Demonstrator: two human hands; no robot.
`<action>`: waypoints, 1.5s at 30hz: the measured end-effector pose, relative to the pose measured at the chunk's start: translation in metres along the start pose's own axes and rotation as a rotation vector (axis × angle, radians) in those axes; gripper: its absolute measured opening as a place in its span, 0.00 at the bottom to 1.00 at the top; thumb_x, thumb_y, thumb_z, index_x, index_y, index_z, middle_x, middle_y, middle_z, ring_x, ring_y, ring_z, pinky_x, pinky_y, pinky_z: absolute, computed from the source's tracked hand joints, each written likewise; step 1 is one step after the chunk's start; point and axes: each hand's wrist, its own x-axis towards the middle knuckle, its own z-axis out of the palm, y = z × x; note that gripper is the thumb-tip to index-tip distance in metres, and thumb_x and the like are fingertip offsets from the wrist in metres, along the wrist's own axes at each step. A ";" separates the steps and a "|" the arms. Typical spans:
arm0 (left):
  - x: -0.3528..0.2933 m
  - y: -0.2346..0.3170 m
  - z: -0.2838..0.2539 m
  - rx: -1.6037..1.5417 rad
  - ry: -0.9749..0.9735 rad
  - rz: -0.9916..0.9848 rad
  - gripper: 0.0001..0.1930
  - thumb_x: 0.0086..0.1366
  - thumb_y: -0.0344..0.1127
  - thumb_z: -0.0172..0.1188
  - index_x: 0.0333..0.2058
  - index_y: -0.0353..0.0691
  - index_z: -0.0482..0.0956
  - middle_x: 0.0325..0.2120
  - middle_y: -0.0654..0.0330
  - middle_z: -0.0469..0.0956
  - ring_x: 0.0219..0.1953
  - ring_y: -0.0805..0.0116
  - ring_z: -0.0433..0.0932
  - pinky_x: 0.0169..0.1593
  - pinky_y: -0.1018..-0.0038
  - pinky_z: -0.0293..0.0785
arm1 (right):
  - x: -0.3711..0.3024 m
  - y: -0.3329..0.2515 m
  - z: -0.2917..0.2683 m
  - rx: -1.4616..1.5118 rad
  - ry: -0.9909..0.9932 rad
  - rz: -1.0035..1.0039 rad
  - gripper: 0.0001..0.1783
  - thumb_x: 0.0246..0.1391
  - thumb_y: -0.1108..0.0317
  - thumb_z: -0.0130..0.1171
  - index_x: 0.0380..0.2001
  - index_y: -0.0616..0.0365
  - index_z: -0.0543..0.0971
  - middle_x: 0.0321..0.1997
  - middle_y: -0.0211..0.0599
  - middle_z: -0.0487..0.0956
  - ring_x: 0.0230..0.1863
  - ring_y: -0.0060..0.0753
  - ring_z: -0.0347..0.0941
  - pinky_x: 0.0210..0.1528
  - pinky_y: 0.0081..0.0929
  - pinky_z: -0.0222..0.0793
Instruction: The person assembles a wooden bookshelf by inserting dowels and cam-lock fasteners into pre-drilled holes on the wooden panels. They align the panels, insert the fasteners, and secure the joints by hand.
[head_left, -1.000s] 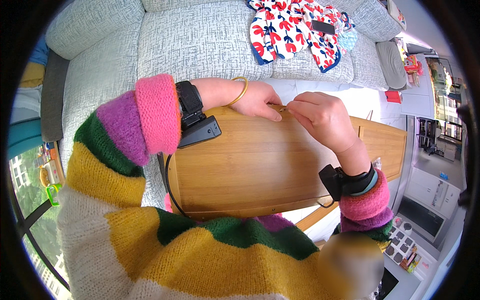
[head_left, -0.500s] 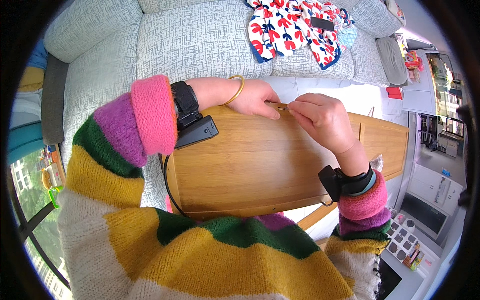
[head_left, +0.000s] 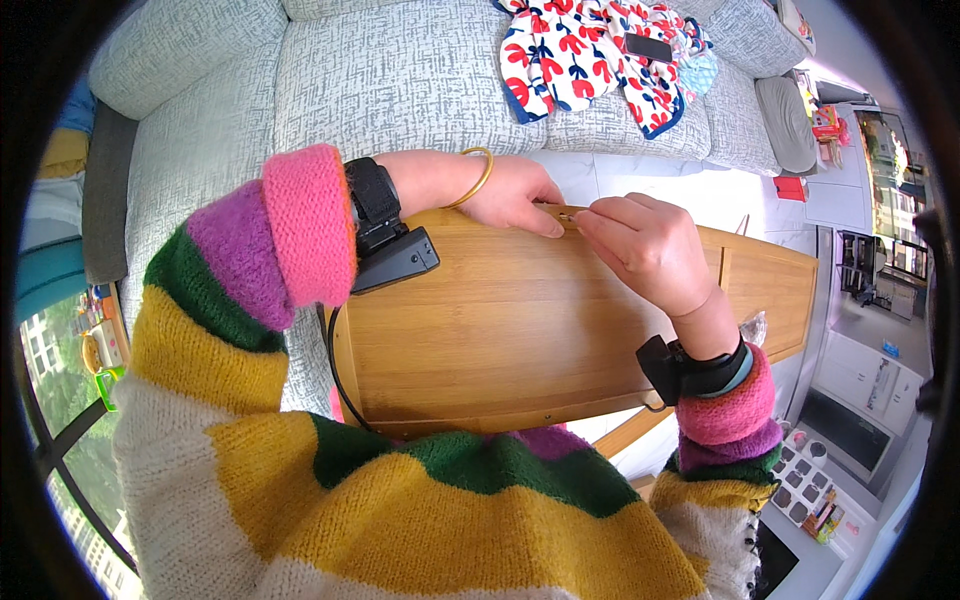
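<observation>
Bamboo board [head_left: 520, 330] lies across lap, far edge toward grey sofa [head_left: 400, 80]. Left hand [head_left: 515, 195] rests on far edge, fingers curled, pinching small pale piece [head_left: 565, 213], possibly a peg; too small to tell. Right hand [head_left: 650, 250] just beside, fingertips pinched at same spot. Patterned cloth [head_left: 580, 60] on sofa, well apart.

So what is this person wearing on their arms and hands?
A chunky knitted jumper striped pink, purple, green, yellow and cream. Both hands are bare. The left wrist carries a thin gold bangle and a black strap with a small black box; the right wrist has a similar black strap.
</observation>
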 end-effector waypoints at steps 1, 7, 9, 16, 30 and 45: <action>0.000 0.000 0.000 -0.002 -0.001 0.002 0.21 0.59 0.45 0.56 0.44 0.34 0.75 0.32 0.50 0.78 0.33 0.62 0.75 0.38 0.71 0.70 | 0.000 0.000 0.000 0.014 0.016 0.008 0.06 0.37 0.72 0.58 0.24 0.54 0.75 0.23 0.28 0.72 0.24 0.31 0.71 0.23 0.27 0.68; 0.000 -0.001 0.000 0.001 -0.001 0.020 0.21 0.59 0.46 0.56 0.44 0.35 0.75 0.31 0.50 0.78 0.31 0.61 0.75 0.37 0.70 0.69 | 0.007 0.001 0.001 0.139 0.009 0.115 0.02 0.39 0.72 0.59 0.21 0.55 0.76 0.21 0.31 0.72 0.25 0.35 0.72 0.24 0.29 0.69; 0.000 -0.001 -0.001 0.007 -0.004 0.016 0.21 0.59 0.47 0.55 0.44 0.35 0.75 0.30 0.50 0.78 0.30 0.61 0.75 0.36 0.70 0.69 | 0.010 0.001 -0.002 0.141 -0.027 0.120 0.01 0.40 0.72 0.58 0.20 0.56 0.76 0.21 0.32 0.72 0.24 0.36 0.72 0.25 0.30 0.69; -0.002 0.006 -0.001 0.020 -0.004 -0.055 0.20 0.58 0.47 0.55 0.41 0.36 0.76 0.27 0.50 0.77 0.28 0.62 0.73 0.35 0.70 0.68 | 0.015 -0.011 0.003 0.320 -0.210 0.628 0.04 0.45 0.71 0.57 0.25 0.60 0.76 0.20 0.37 0.77 0.21 0.35 0.74 0.25 0.27 0.70; 0.005 -0.003 0.001 0.048 -0.025 0.000 0.20 0.59 0.46 0.56 0.42 0.35 0.76 0.32 0.53 0.79 0.31 0.64 0.75 0.36 0.71 0.69 | 0.007 -0.021 0.002 0.077 -0.051 0.173 0.10 0.46 0.68 0.60 0.32 0.62 0.77 0.26 0.40 0.78 0.24 0.39 0.76 0.25 0.29 0.72; 0.003 -0.004 -0.001 0.061 -0.020 -0.038 0.20 0.57 0.48 0.56 0.36 0.34 0.76 0.27 0.52 0.78 0.29 0.61 0.74 0.36 0.69 0.69 | 0.024 0.018 0.019 0.532 0.003 0.467 0.20 0.46 0.62 0.62 0.43 0.58 0.76 0.43 0.40 0.78 0.39 0.39 0.76 0.39 0.30 0.72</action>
